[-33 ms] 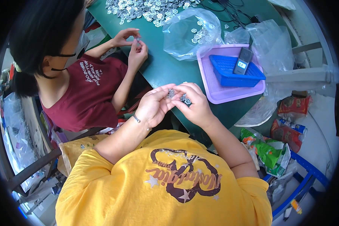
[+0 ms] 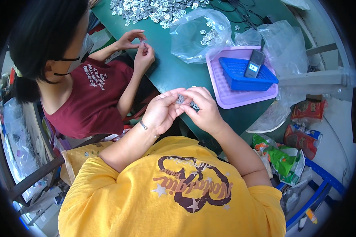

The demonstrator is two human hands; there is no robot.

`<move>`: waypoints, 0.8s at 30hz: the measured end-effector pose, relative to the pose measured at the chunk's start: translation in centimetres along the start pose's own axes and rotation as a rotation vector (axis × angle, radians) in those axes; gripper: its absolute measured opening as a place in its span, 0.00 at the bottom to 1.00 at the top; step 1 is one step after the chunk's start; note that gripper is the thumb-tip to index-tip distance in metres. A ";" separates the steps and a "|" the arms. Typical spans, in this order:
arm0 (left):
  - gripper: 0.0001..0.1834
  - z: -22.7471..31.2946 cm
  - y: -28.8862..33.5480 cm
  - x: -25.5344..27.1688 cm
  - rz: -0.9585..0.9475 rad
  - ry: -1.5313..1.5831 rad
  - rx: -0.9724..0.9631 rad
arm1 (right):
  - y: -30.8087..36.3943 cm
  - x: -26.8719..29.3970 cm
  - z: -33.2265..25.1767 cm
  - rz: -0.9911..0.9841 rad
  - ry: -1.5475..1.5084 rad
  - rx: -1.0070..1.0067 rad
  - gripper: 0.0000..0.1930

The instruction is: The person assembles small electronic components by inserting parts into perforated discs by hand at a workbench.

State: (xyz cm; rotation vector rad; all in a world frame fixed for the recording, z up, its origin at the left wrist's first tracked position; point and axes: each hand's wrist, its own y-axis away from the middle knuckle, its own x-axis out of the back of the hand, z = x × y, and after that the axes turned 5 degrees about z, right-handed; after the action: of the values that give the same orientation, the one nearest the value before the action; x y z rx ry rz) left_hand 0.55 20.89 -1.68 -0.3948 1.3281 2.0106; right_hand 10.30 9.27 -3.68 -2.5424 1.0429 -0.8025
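Left hand [image 2: 161, 112] pinches a grey flower-shaped piece [image 2: 180, 98], left of purple tray [image 2: 230, 98]; right hand [image 2: 205, 112] curls beside it, grip unclear, more grey pieces [image 2: 194, 105] at its fingers. Step looks like two-handed fingertip work; next move likely needs steady pinch.

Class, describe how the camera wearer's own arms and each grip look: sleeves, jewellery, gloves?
Short yellow sleeves leave the left forearm and right forearm bare. A thin, silvery bangle with rounded ends rings the left wrist; none shows on the right. The left grip and right grip are ungloved.
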 end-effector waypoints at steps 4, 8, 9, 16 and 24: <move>0.15 0.1 0.5 -1.0 -0.095 -0.017 -0.008 | 0.5 0.2 -0.2 0.046 -0.151 -0.149 0.14; 0.16 0.4 1.3 -1.7 -0.133 -0.006 -0.020 | 0.1 1.0 -0.4 0.066 -0.073 -0.083 0.13; 0.16 0.6 1.4 -1.9 -0.135 0.024 0.020 | 0.2 1.1 -0.5 0.078 -0.114 -0.143 0.14; 0.12 0.2 0.8 -0.3 -0.165 -0.129 -0.118 | 0.8 1.5 -0.3 0.142 -0.352 -0.265 0.16; 0.11 0.0 1.3 -1.7 -0.036 -0.198 -0.158 | 0.6 1.8 -0.5 0.159 -0.576 -0.309 0.17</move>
State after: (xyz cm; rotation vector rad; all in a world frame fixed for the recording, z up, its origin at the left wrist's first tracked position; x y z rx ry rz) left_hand 0.86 19.91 0.15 -0.2800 1.0386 2.0726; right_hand 10.76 7.51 -2.84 -2.6328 1.2027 0.1518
